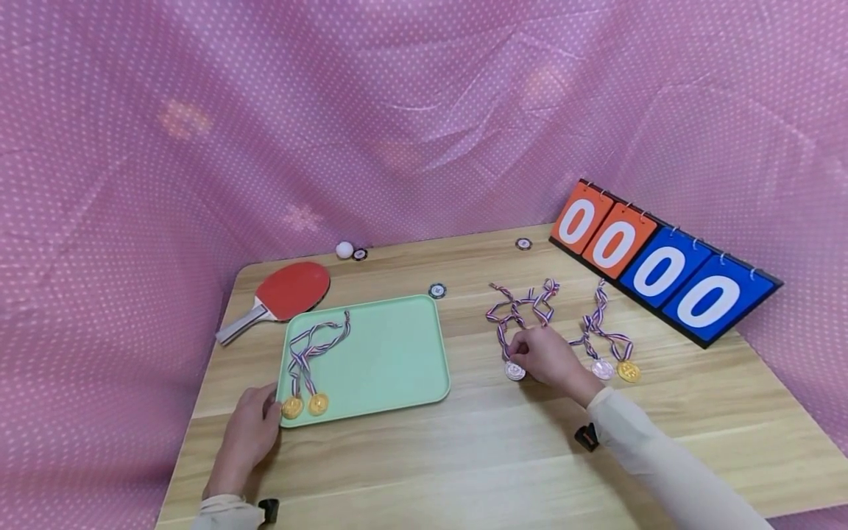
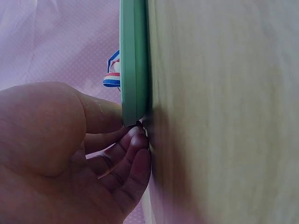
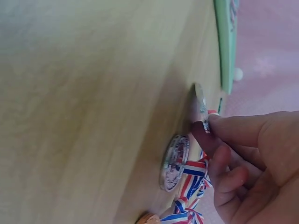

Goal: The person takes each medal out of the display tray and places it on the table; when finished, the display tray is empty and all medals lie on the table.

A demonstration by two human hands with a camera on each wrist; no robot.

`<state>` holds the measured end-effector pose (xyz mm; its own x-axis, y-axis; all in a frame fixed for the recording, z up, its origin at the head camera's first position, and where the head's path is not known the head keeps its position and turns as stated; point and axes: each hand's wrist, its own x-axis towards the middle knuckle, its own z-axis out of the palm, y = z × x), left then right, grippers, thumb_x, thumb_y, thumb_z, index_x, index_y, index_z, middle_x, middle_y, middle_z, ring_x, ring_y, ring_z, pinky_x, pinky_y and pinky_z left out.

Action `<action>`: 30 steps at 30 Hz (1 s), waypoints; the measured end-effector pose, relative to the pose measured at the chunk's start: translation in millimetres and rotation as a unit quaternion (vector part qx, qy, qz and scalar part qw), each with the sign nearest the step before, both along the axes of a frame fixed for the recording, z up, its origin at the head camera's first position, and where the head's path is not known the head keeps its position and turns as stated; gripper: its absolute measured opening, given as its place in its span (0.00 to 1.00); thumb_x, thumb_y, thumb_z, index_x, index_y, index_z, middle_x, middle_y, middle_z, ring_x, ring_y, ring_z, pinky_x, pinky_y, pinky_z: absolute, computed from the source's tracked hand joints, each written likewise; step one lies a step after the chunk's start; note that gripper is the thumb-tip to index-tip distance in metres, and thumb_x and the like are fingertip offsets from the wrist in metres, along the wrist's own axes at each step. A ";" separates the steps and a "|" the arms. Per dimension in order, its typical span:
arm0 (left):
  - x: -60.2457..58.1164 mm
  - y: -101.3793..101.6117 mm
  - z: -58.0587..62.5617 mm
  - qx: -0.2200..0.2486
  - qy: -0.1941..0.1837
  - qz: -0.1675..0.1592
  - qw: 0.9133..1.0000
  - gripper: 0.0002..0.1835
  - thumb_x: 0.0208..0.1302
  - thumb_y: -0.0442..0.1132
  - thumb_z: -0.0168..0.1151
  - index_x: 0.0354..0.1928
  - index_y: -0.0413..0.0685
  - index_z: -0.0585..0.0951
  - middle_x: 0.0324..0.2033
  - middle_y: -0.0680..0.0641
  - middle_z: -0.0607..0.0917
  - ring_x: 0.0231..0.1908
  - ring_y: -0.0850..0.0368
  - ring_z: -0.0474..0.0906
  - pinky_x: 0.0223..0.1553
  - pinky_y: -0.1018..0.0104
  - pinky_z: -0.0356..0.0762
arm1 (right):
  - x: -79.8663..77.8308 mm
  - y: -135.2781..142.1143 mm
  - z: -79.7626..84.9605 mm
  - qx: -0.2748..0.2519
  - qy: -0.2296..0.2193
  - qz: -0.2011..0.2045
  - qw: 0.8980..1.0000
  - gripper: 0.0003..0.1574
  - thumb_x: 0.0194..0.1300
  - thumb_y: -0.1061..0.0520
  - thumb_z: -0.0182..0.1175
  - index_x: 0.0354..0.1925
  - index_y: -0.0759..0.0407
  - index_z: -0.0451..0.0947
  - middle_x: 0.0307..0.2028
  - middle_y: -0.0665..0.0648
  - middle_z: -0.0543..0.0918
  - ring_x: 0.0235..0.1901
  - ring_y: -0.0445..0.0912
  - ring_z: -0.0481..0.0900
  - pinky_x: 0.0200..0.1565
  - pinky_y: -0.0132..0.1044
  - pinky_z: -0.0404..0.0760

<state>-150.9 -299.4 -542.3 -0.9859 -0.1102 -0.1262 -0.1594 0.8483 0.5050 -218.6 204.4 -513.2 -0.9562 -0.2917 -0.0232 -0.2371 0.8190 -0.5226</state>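
My right hand (image 1: 546, 357) pinches a silver medal (image 1: 514, 371) between thumb and finger near its ribbon end. In the right wrist view that medal (image 3: 201, 105) tilts up at the table surface. Its striped ribbon runs away behind the fingers. To the right of this hand lie another silver medal (image 1: 602, 369) and a gold medal (image 1: 629, 371) with ribbons. My left hand (image 1: 250, 427) grips the near left corner of a light green tray (image 1: 391, 353), thumb at the rim (image 2: 133, 93). Two gold medals (image 1: 319, 403) with ribbons lie along the tray's left side.
A red table tennis bat (image 1: 294, 289) lies behind the tray's left side. A white ball (image 1: 344, 250) and several round chips (image 1: 437, 290) are farther back. At the right stands a flip scoreboard (image 1: 656, 269) showing zeros. Pink dotted cloth (image 1: 411, 132) hangs behind the wooden table (image 1: 430, 471).
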 end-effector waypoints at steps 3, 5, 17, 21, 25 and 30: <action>1.9 -1.4 0.3 -0.002 0.005 -0.001 1.000 0.25 0.72 0.36 0.47 0.69 0.35 0.66 0.51 0.37 0.74 0.48 0.45 0.72 0.52 0.46 0.73 | 0.9 -1.6 -1.9 0.010 0.006 -0.006 1.000 0.03 0.58 0.60 0.67 0.31 0.53 0.85 0.28 0.48 0.86 0.27 0.38 0.78 0.34 0.35 0.80; 3.0 -2.0 0.2 -0.003 0.005 0.001 1.000 0.25 0.72 0.36 0.47 0.69 0.36 0.66 0.51 0.37 0.74 0.48 0.45 0.72 0.52 0.46 0.73 | 1.8 -2.6 -3.3 0.013 0.001 -0.015 1.000 0.03 0.58 0.59 0.68 0.32 0.51 0.85 0.29 0.48 0.86 0.28 0.39 0.79 0.35 0.36 0.81; 1.1 0.3 1.9 0.005 -0.026 0.020 0.999 0.26 0.73 0.38 0.45 0.71 0.38 0.64 0.50 0.39 0.72 0.47 0.47 0.70 0.50 0.50 0.73 | 8.7 -0.2 -13.9 -0.001 -0.001 -0.044 0.999 0.04 0.57 0.58 0.69 0.32 0.50 0.84 0.29 0.47 0.85 0.29 0.40 0.78 0.35 0.36 0.79; 1.9 -1.9 2.2 0.003 -0.025 0.020 0.999 0.26 0.73 0.39 0.45 0.70 0.38 0.64 0.50 0.39 0.73 0.47 0.47 0.71 0.50 0.50 0.74 | 9.4 -4.5 -13.2 0.003 0.013 -0.055 0.998 0.04 0.56 0.59 0.69 0.31 0.50 0.84 0.29 0.47 0.85 0.29 0.40 0.78 0.33 0.35 0.79; 1.2 -2.6 1.2 0.007 -0.028 0.025 0.999 0.26 0.74 0.40 0.45 0.71 0.40 0.64 0.52 0.40 0.73 0.49 0.47 0.72 0.52 0.48 0.74 | 8.2 -17.5 -2.1 0.003 0.038 -0.075 0.996 0.04 0.55 0.57 0.70 0.29 0.49 0.83 0.27 0.48 0.85 0.27 0.41 0.78 0.29 0.35 0.77; -1.1 -2.3 0.0 0.015 -0.024 0.027 0.999 0.26 0.74 0.40 0.45 0.71 0.41 0.65 0.52 0.40 0.73 0.49 0.47 0.72 0.52 0.48 0.74 | -1.0 -50.9 13.4 -0.011 0.028 -0.080 0.996 0.03 0.56 0.57 0.68 0.32 0.49 0.84 0.30 0.50 0.86 0.29 0.43 0.79 0.30 0.36 0.78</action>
